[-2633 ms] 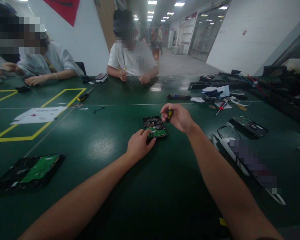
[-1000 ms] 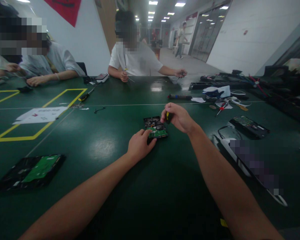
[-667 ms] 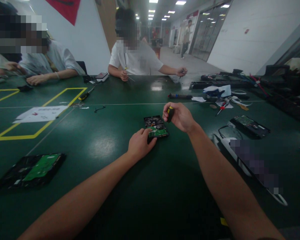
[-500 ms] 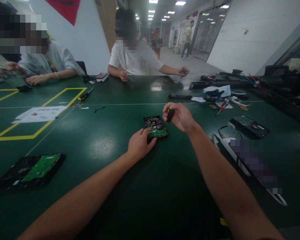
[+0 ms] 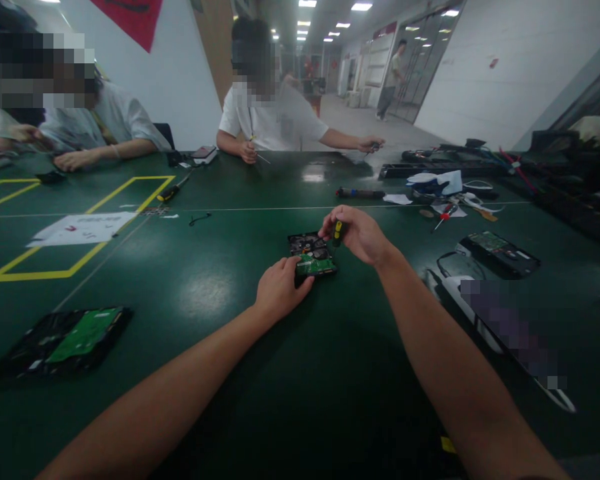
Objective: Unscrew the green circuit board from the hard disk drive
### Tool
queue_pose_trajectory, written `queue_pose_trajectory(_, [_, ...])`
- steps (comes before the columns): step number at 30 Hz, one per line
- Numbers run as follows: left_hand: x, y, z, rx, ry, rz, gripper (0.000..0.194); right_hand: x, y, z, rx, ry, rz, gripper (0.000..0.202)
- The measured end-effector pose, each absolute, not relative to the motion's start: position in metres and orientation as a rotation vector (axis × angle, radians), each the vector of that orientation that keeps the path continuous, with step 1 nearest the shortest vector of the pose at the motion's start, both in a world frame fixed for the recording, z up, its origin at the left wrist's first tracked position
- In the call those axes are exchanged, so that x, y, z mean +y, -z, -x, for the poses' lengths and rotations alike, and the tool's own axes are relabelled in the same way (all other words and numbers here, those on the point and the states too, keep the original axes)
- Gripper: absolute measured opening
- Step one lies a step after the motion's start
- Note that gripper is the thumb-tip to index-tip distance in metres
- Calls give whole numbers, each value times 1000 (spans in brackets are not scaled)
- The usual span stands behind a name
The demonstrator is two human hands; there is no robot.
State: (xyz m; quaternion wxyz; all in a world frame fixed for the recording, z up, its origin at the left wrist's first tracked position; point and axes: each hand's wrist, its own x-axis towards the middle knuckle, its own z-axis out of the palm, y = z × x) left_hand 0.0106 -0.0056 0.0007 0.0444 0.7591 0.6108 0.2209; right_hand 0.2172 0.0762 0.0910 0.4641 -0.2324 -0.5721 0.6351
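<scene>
A hard drive with a green circuit board [image 5: 316, 265] lies on the dark green table [image 5: 220, 373], in front of me. My left hand [image 5: 282, 287] grips its near left side, thumb along the near edge and fingers on the left part of the board. Just right of and above the drive, my right hand [image 5: 355, 233] is closed around a black and yellow screwdriver [image 5: 337, 233]. Its fingertips are over the drive's far right corner. The screwdriver's shaft and tip are too small to make out.
Another drive [image 5: 83, 337] lies at the left, a third [image 5: 500, 253] at the right beside a white-edged device [image 5: 500, 327]. A paper [image 5: 80, 228], a yellow-black screwdriver [image 5: 173, 190] and a dark tool [image 5: 360, 193] lie farther back. People sit across the table.
My right fingers have shifted slightly left over the drive, and the screwdriver's handle has turned. My left hand and the drive stay put. In the background, a walking person has moved right.
</scene>
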Motion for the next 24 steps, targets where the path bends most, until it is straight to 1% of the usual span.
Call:
queue_pose_trajectory(7, [-6,-1,-11,1861,-678,-2327,53,75,-92,-216,-1380,-1603,568,13])
queue_pose_trajectory(11, [-6,-1,-11,1864,-683,-2316,52,77,-92,-217,-1399,-1605,554,27])
queue_pose_trajectory(13, [-7,-2,-11,1862,-677,-2311,52,78,-92,-218,-1415,-1599,571,30])
queue_pose_trajectory(24, [-6,-1,-10,1873,-651,-2322,53,79,-92,-219,-1496,-1482,619,20])
